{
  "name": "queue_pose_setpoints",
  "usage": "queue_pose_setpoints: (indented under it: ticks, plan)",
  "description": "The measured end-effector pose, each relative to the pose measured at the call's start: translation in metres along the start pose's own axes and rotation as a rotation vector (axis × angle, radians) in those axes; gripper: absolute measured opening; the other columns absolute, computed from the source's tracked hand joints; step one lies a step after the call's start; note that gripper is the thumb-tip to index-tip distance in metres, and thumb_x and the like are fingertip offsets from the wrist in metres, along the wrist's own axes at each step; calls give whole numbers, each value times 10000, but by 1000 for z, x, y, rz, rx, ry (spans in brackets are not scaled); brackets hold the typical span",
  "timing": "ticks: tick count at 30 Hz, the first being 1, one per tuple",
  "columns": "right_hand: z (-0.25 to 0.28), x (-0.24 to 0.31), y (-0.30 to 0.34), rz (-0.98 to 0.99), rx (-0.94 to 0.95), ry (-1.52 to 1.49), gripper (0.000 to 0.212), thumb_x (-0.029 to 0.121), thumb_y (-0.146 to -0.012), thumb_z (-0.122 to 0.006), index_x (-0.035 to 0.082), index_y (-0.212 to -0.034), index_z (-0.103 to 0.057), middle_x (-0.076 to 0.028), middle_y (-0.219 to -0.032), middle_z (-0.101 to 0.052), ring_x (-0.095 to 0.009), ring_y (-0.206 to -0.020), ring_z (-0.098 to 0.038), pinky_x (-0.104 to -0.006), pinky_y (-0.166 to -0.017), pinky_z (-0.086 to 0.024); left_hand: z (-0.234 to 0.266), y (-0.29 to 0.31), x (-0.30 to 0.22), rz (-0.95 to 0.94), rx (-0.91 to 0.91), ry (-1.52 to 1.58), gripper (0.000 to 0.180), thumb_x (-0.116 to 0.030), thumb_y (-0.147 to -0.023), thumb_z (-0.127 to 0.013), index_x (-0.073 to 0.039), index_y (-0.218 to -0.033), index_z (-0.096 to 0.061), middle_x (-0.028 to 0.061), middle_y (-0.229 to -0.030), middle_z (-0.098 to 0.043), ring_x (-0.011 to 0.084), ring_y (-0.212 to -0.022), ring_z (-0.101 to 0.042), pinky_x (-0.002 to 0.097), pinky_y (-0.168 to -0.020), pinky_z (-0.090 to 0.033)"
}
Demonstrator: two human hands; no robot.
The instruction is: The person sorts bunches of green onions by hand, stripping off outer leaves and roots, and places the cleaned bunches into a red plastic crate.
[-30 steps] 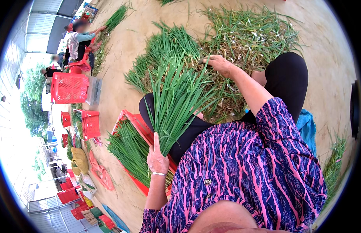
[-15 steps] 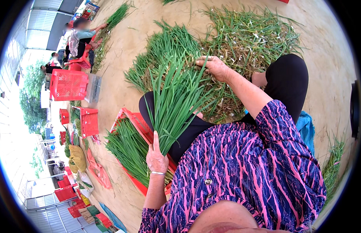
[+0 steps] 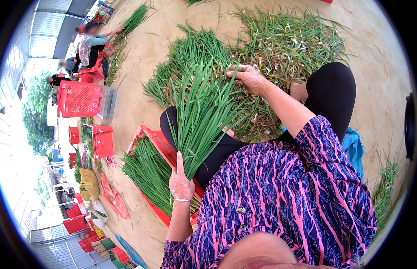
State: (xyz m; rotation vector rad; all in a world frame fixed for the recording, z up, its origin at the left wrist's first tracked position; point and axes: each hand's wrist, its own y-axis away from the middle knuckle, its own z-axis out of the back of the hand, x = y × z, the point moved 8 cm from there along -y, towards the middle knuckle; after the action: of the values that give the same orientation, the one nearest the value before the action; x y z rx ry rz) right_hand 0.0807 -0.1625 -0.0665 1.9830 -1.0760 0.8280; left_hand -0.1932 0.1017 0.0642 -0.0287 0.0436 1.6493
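A fanned bunch of green garlic chives [image 3: 201, 119] lies across my lap, its blades spreading away from me. My left hand [image 3: 181, 183] is closed round its narrow end, index finger stretched along the stalks. At the far right edge of the bunch, my right hand [image 3: 249, 80] has thumb and fingers pinched at the tip of a blade. Beside my left thigh stands a red crate [image 3: 160, 142] with many chives [image 3: 148, 172] lying in it.
Beyond my lap lie a heap of green chives [image 3: 199, 51] and a pile of yellowed trimmings [image 3: 289, 49]. Red crates [image 3: 80, 99], a yellow sack [image 3: 89, 183] and a pink bag [image 3: 112, 197] stand to the left. A person [image 3: 88, 47] sits at the far left holding greens.
My hands and the bunch are almost unmoved. The bunch's far tips have shifted slightly. At the far left, the people have moved a little.
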Motion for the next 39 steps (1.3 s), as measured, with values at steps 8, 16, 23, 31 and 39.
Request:
queue_pose_setpoints:
  ticks: [8, 16, 23, 31, 39]
  plan:
    - [-11, -7, -6, 18, 53, -130, 230, 241, -827, -783, 124, -1012, -714, 25, -939, -692, -126, -913, -599, -324, -865, -421, -2, 0, 2, 4, 5, -3, 862, -53, -805, -656, -172, -1551, -242, 212, -924, -590, 412, -788, -619, 494, -678, -508]
    - [-22, -3, 0, 10, 65, -131, 223, 192, -800, -806, 110, -990, -720, 14, -954, -702, -143, -942, -608, -331, -893, -424, -2, 1, 2, 9, 11, 2, 855, -54, -803, -659, -170, -1546, -254, 215, -944, -586, 413, -797, -618, 496, -686, -508]
    - [-23, -6, 1, -25, 41, -178, 163, 165, -839, -767, 92, -974, -715, -8, -921, -706, -141, -846, -648, -324, -795, -518, 0, 2, 0, 12, 10, 18, 844, -51, -806, -651, -170, -1545, -259, 216, -943, -584, 419, -798, -615, 501, -687, -504]
    - [-21, -15, 3, -83, -82, -193, 129, 129, -859, -730, 91, -980, -709, -18, -901, -699, -153, -811, -648, -332, -743, -537, 0, 2, 0, 4, 5, 25, 841, -52, -806, -649, -166, -1544, -261, 218, -932, -583, 422, -791, -611, 501, -674, -500]
    - [-12, -19, -4, 61, -304, -278, 338, -1, -764, -706, 38, -1089, -619, -72, -948, -656, -200, -785, -635, -342, -728, -540, 0, 0, -2, 13, 39, 15, 883, -32, -781, -661, -157, -1548, -242, 216, -964, -590, 417, -818, -615, 494, -703, -507]
